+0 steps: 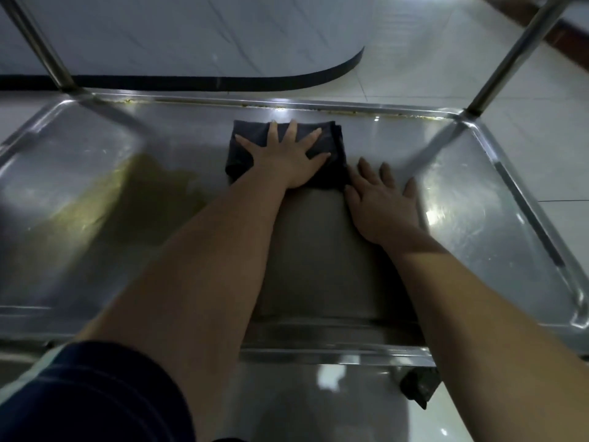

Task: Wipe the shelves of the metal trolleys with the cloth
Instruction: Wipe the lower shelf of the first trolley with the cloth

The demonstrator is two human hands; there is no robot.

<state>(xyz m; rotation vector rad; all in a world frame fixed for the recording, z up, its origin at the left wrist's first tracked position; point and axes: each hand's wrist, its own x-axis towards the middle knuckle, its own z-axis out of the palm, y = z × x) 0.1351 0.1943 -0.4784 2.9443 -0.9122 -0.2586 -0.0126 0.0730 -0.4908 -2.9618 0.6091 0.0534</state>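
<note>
Where left hand [288, 157] sits: flat on cloth [334, 141], fingers spread
right hand [382, 205]: on shelf [465, 186] beside cloth, fingers spread too

Dark grey folded cloth [336, 148] lies flat on shiny stainless-steel trolley shelf [478, 193], mid-width, close to the far raised rim. Shelf is a shallow rectangular tray with rounded corners and round metal posts [510, 59] at the far corners. Yellowish grime smear [127, 199] covers its left part; yellow residue runs along the far rim.
</note>
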